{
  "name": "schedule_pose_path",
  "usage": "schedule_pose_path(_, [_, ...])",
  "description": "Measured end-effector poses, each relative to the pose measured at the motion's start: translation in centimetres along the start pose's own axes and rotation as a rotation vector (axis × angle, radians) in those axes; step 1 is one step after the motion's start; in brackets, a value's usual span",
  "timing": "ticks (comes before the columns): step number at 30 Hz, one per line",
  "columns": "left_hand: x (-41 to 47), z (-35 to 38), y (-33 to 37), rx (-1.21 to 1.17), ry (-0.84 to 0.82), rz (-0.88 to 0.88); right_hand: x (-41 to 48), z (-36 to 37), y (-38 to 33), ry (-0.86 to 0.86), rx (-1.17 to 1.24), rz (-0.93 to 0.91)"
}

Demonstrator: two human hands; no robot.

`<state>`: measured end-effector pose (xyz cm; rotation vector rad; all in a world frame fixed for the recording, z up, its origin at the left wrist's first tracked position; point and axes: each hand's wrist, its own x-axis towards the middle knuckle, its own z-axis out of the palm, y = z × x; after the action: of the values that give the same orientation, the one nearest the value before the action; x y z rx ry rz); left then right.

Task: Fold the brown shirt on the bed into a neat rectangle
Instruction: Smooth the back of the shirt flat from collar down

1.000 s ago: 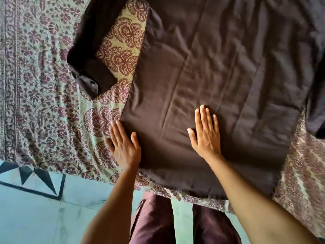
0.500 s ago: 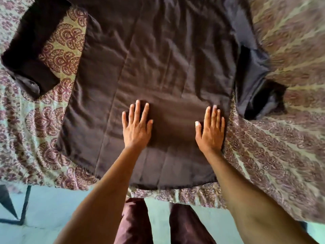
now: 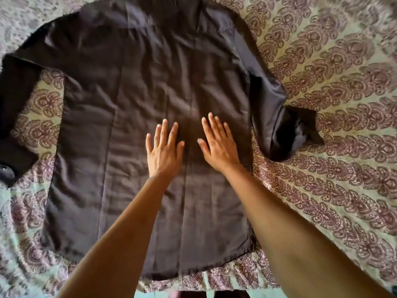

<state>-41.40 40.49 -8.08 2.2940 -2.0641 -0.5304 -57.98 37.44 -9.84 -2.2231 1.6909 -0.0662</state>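
At the far left, the long, dark brown cloth left sleeve ran down the edge of the view, with a strip of bed showing between it and the body. The dark brown, smooth-woven long-sleeved shirt lay spread flat on the bed. Its long axis ran from the hem nearest the person to the shoulders at the far end.

The left hand lay palm down near the middle of the shirt. Its grip was apart, the fingers straight and spread on the cloth. Just beside it, the right hand lay the same way, its grip also apart and clasping nothing.

Right of that hand was the shirt's side edge. Beyond it the dark brown right sleeve hung down alongside the body and ended in a crumpled cuff. The pale green cotton bedspread, printed with rows of maroon paisley, filled the rest.

Both hands sat right of the shirt's centre line, so the right sleeve was near the right hand and the left sleeve lay well apart from the left. A first inward fold would likely come more easily from the right. No container was visible.
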Motion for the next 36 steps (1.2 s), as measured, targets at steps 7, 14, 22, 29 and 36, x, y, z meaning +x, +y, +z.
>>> schedule_pose_path(7, [2.5, 0.3, -0.8, 0.068, -0.081, 0.082, 1.2, -1.8, 4.1, 0.029, -0.081, 0.314])
schedule_pose_path(14, [6.9, -3.1, 2.0, -0.064, 0.021, 0.05, 3.5, -7.4, 6.1, 0.307, -0.178, 0.411])
schedule_pose_path(22, [13.4, -3.0, 5.7, -0.021, -0.011, -0.026, 4.4, -9.9, 10.9, 0.022, 0.143, 0.981])
schedule_pose_path(29, [14.1, -2.7, 6.1, -0.069, 0.091, -0.031, 7.4, -16.8, 16.4, 0.503, 0.002, 1.016])
schedule_pose_path(36, [20.1, -5.0, 7.0, -0.172, 0.194, -0.088, 12.3, -16.5, 17.8, -0.181, 0.019, 0.45])
